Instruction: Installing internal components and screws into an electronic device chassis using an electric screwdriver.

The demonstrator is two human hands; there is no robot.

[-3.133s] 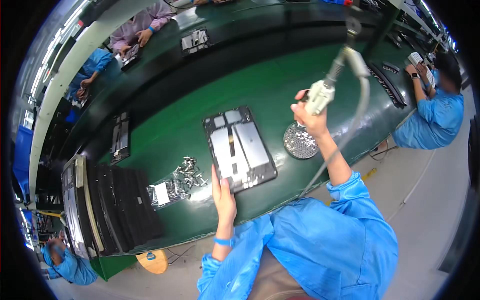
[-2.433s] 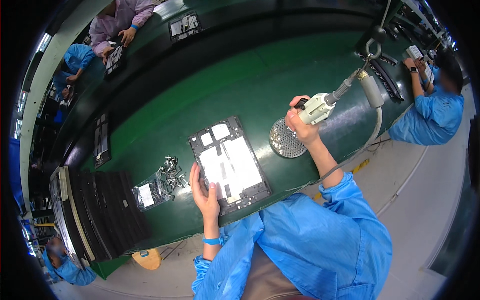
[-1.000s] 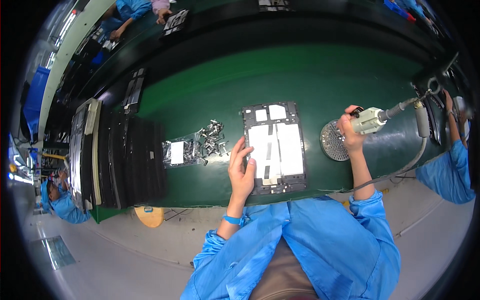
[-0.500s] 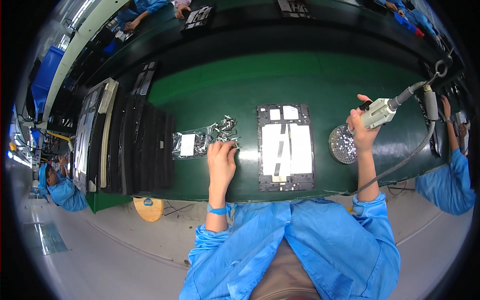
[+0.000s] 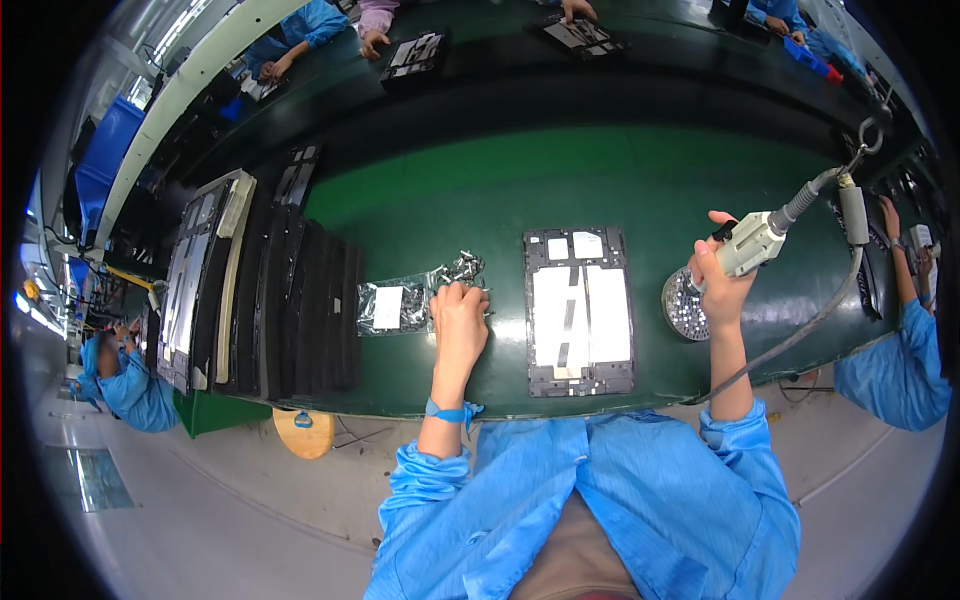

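My left hand (image 5: 460,320) has its fingers curled together at the near side of a loose pile of small metal parts (image 5: 466,267). Whatever lies between the fingertips is hidden. Beside it is a clear plastic bag (image 5: 388,307) of similar parts with a white label. My right hand (image 5: 724,285) is wrapped round a pale grey corded electric screwdriver (image 5: 750,245), whose tip is hidden. Below that hand, partly covered, sits a round tray (image 5: 684,305) full of small shiny pieces. Between my hands a flat black tablet-like panel (image 5: 580,385) with white patches lies on the table.
A row of upright black panels and foam sheets (image 5: 310,310) stands left on the green table (image 5: 480,190). The grey cable (image 5: 850,290) loops down at right from a hanging ring. Other people work across the bench and at both sides. A wooden stool (image 5: 304,434) is below.
The view has tilted, shifting the table slightly downward. My left hand has closed further at the metal parts; my right hand keeps its hold on the screwdriver. Across the bench, a hand now touches a panel.
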